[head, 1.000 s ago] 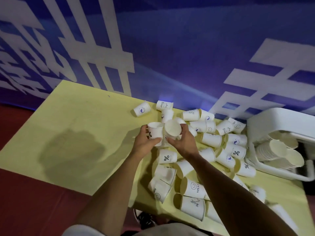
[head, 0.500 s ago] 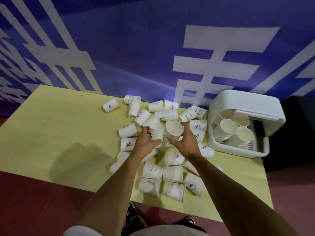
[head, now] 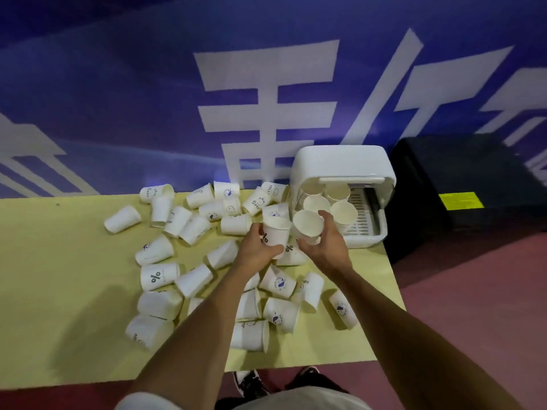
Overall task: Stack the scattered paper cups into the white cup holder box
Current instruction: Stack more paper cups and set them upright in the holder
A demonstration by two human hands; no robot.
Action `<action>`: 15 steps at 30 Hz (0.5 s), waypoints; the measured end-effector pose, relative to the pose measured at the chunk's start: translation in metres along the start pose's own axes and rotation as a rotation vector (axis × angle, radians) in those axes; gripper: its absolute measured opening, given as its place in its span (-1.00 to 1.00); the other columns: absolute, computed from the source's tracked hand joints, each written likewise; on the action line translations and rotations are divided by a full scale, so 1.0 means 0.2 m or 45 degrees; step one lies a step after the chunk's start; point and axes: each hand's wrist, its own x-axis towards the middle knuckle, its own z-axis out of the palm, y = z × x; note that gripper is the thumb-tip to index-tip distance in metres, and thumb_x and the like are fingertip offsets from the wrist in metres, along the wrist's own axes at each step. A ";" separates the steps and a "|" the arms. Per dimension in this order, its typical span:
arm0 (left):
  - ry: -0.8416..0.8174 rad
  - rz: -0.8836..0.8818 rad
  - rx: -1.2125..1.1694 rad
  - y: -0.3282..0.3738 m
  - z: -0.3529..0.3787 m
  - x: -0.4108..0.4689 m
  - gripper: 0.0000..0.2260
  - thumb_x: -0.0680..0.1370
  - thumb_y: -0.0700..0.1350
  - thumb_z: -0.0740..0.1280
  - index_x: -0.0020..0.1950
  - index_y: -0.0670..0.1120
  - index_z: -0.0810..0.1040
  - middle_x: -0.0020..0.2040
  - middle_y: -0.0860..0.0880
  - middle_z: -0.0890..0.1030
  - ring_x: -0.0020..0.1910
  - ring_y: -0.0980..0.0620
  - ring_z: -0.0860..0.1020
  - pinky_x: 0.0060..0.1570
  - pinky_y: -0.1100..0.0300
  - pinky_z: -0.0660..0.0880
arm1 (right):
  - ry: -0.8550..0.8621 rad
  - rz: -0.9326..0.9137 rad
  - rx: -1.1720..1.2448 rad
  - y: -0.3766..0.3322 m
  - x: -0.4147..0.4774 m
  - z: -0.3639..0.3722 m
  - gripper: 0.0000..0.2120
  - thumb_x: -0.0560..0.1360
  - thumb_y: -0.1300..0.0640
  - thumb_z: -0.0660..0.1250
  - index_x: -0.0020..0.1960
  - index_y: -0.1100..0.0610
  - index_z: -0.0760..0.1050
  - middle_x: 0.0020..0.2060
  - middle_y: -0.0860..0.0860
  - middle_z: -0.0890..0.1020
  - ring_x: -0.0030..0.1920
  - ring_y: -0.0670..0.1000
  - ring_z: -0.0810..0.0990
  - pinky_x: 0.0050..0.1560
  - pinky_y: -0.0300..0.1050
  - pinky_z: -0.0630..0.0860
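Though the wrists and forearms cover several cups in the middle of the heap, both grips are clear enough. The left hand [head: 257,247] is curled round an upright paper cup with a percent mark [head: 276,235], thumb on the near side and fingertips hidden behind it. The right hand [head: 329,244] wraps the lower body of a tilted plain cup [head: 307,224], whose base is lost in the palm. The white cup holder box [head: 343,161] stands at the far right corner of the yellow table [head: 59,261], its hood hiding the back of the nested cup stacks [head: 343,213] inside. The tilted cup's rim sits just in front of those stacks. The scattered paper cups [head: 159,276] lie on their sides from the far edge to the near edge, their small prints mostly too blurred to read. The table's left side is cut off. A black case with a yellow label [head: 460,200] sits past the right edge, and dark shoes [head: 251,383] peek out below the near edge. Half a second ago both hands held the same two cups over the middle of the heap, well left of the box; now they are at its open front.
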 end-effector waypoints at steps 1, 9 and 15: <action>-0.050 0.015 0.008 0.01 0.04 0.02 -0.39 0.39 -0.07 0.54 0.37 -0.02 0.36 0.23 0.00 0.55 0.15 -0.01 0.54 0.17 -0.01 0.53 | 0.031 0.033 -0.020 0.02 -0.01 -0.03 -0.28 0.39 -0.11 0.47 0.43 -0.02 0.23 0.25 -0.02 0.54 0.21 0.06 0.53 0.11 0.04 0.54; -0.285 0.099 0.107 0.09 0.35 0.07 -0.34 0.39 -0.01 0.55 0.42 0.01 0.34 0.21 0.06 0.53 0.14 0.04 0.51 0.15 0.08 0.49 | 0.280 0.218 -0.106 0.23 -0.03 -0.27 -0.33 0.39 -0.11 0.47 0.40 -0.03 0.27 0.25 0.01 0.54 0.21 0.06 0.53 0.16 0.06 0.55; -0.291 0.023 0.092 0.16 0.52 0.09 -0.40 0.39 -0.01 0.54 0.37 0.06 0.40 0.18 0.11 0.57 0.12 0.09 0.56 0.09 0.14 0.50 | 0.397 0.283 -0.074 0.36 0.11 -0.42 -0.37 0.40 -0.03 0.48 0.38 0.01 0.29 0.22 0.04 0.47 0.17 0.12 0.53 0.09 0.10 0.56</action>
